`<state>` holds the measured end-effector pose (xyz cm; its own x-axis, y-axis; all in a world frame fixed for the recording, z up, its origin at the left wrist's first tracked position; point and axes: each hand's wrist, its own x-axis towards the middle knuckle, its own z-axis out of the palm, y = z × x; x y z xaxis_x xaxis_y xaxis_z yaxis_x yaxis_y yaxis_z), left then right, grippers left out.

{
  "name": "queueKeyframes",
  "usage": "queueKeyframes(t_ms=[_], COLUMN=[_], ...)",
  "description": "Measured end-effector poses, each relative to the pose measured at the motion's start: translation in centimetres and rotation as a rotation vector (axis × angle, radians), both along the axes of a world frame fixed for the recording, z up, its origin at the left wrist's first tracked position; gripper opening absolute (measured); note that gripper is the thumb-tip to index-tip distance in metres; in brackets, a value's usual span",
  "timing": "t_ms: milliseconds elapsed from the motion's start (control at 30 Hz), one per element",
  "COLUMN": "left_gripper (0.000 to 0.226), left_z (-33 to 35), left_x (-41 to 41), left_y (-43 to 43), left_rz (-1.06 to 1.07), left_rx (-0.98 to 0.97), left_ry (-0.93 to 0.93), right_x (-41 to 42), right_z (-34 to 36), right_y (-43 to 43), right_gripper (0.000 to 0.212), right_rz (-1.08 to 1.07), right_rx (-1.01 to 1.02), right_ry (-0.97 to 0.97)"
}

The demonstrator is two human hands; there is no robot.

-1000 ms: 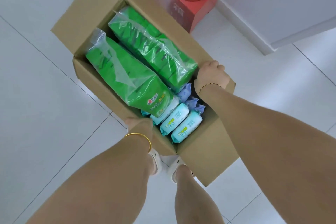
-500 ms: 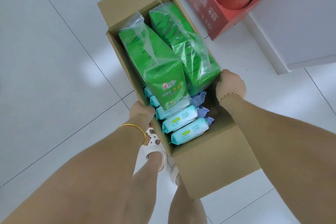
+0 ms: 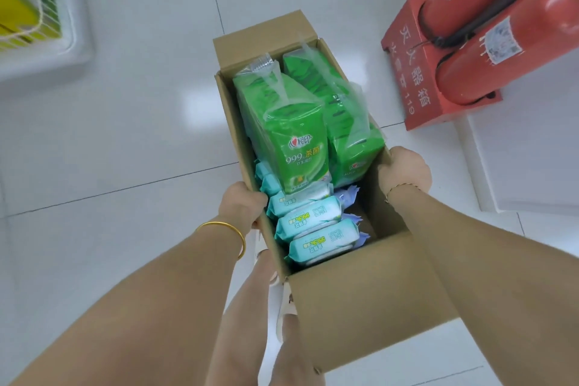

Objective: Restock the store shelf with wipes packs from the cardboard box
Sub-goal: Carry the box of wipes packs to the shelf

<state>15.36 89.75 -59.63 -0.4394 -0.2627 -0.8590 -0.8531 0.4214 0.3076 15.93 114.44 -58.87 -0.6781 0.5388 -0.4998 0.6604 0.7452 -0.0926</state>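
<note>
An open cardboard box [image 3: 360, 298] hangs above the white tiled floor, carried between both hands. My left hand [image 3: 241, 205] grips its left wall and my right hand [image 3: 404, 171] grips its right wall. Inside, two large green multipacks of wipes [image 3: 291, 131] in clear wrap fill the far half. Several small light-blue wipes packs [image 3: 319, 241] lie in the near half, with purple packs [image 3: 347, 197] partly hidden beside them.
A white store shelf [image 3: 47, 50] with a wire guard and yellow-green goods shows at the top left. Red fire extinguishers [image 3: 501, 25] stand in a red box [image 3: 404, 72] at the top right, by a white wall base. My legs and sandals are below the box.
The box has swung round with my view so its long side now points away from me. The shelf has come into view at top left; the extinguisher box has shifted right. Both hands keep their hold.
</note>
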Motion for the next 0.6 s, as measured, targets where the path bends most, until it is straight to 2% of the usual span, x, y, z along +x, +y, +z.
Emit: queueKeyframes(t_ms=[300, 433, 600], left_gripper=[0.012, 0.010, 0.018], left_z=[8.2, 10.5, 12.2], left_x=[4.3, 6.8, 10.0], left_y=[-12.3, -20.5, -33.0], left_rz=[0.316, 0.470, 0.627], left_rx=[0.044, 0.021, 0.006], left_ry=[0.053, 0.051, 0.042], right_x=[-3.2, -3.7, -3.6], right_z=[8.6, 10.8, 11.9], right_y=[-13.5, -23.0, -36.8], right_gripper=[0.013, 0.008, 0.013], right_rz=[0.344, 0.475, 0.604], right_rx=[0.015, -0.026, -0.057], right_ry=[0.068, 0.060, 0.042])
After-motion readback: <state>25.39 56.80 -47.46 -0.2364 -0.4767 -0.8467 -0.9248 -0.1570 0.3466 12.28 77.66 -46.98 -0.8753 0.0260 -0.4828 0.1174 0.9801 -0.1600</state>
